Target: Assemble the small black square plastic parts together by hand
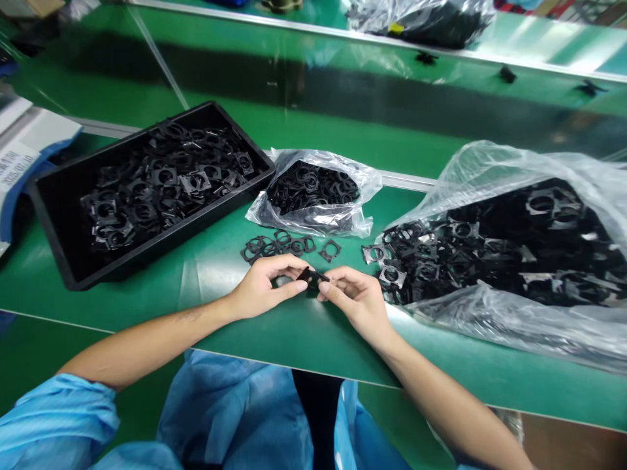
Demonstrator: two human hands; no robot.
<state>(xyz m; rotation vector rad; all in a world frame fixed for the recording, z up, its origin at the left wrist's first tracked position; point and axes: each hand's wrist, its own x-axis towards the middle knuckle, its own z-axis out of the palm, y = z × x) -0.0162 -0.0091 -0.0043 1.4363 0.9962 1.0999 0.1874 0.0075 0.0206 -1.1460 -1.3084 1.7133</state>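
Note:
Between my two hands is a small black plastic part (313, 275), held just above the green bench near its front edge. My left hand (267, 284) pinches its left end between thumb and fingers. On the right end, my right hand (355, 297) grips with thumb and fingertips. The fingers partly cover the part, so its full shape is hidden. Just beyond my hands lies a loose group of black rings (279, 243). A single square black frame with a round hole (330, 250) sits beside them.
A black tray (169, 245) of black frames stands at the left. Behind my hands, a clear plastic bag (365, 186) holds black rings. A larger open bag (484, 153) at the right spills square frames onto the green bench (274, 333). A raised shelf (313, 23) runs along the back.

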